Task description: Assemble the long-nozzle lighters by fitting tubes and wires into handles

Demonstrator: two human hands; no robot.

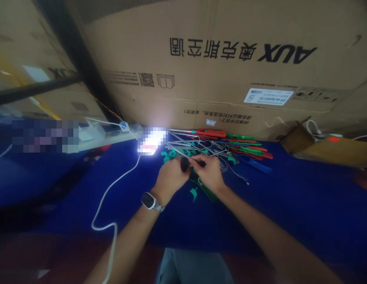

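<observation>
My left hand [171, 173], with a watch on its wrist, is closed at the middle of the table; what its fingers hold is hidden. Close against it, my right hand [209, 170] pinches the near end of a thin metal tube [179, 151], which points away to the upper left. Beneath the right hand lies a green plastic handle [212, 194], partly covered. A small teal plastic piece [193, 193] rests by itself in front of the hands. Several similar teal pieces [167, 156] are heaped just beyond my left hand.
Beyond the hands lie red handles [214, 133], green handles [245, 150], a blue handle [256, 163], metal tubes and thin wires. A glowing, blurred-out screen [152, 141] stands left, near a white cable [102, 201]. A large cardboard box [213, 79] walls off the back of the blue table [275, 209].
</observation>
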